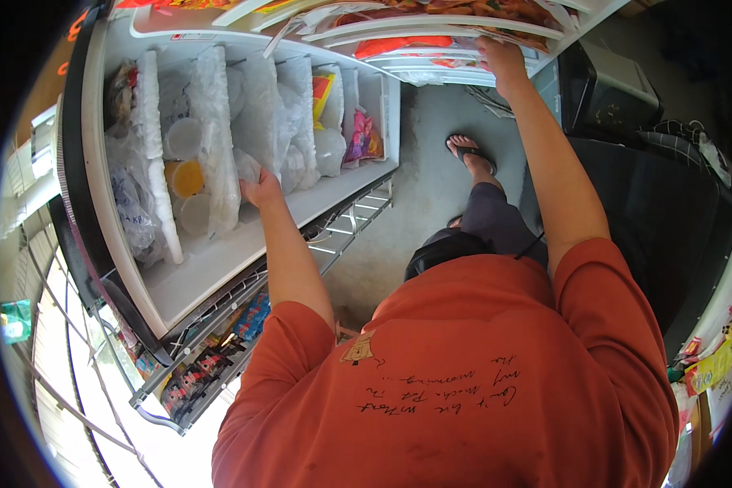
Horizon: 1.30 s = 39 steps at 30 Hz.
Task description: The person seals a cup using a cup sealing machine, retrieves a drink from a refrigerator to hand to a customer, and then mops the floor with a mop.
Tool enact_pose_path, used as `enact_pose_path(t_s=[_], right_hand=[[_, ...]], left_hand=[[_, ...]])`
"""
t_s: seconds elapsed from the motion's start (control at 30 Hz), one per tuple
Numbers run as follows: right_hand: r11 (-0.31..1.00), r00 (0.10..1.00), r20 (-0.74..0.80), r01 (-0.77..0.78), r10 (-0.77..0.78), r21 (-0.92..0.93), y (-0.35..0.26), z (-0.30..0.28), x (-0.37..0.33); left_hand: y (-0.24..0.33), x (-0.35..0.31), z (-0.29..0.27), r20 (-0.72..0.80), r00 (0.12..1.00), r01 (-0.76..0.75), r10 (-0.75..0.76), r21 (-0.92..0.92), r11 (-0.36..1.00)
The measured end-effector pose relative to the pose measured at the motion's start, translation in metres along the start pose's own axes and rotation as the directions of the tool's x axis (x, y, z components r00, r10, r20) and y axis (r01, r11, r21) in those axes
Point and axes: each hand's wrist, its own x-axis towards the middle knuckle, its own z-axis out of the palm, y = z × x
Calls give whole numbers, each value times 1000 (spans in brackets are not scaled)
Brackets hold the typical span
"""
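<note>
Hands apart: the left hand point(260, 189) grips a clear frozen bag point(248, 167) standing upright in the freezer drawer point(220, 268), while the right hand point(503, 61) grasps the freezer door point(431, 45) edge.

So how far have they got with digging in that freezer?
Done: the freezer lid is up, propped by the right hand. In hand: the left hand reaches down among frosty clear bags, touching one. Left: nothing has been lifted out; the round tubs and colourful packets sit inside, and the lid is open.
</note>
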Motion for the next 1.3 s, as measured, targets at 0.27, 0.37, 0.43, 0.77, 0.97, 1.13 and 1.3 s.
enact_pose_path(t_s=[0.27,0.37,0.43,0.77,0.97,1.13,1.3], right_hand=[[996,991,105,-85,82,27,-3,-6,-2],[990,990,73,-124,119,66,8,-14,2],[971,991,92,-111,94,211,16,-23,7],[881,995,-77,-18,62,473,1,0,-36],[911,992,-118,8,45,412,7,-17,-47],[920,986,-159,16,51,392,19,-29,-55],[855,509,-812,517,-287,22,-4,-85,-39]], left_hand=[[12,-35,26,-311,949,194,-51,450,872],[1,-44,8,-236,972,113,-4,451,886],[-5,-53,5,-153,987,17,56,437,899],[-6,-177,-50,163,986,-128,31,627,769],[-6,-295,-94,251,902,-327,-352,928,-176],[48,-335,-180,382,593,-752,-709,577,-318],[104,-356,-284,34,783,-345,-621,855,-387]])
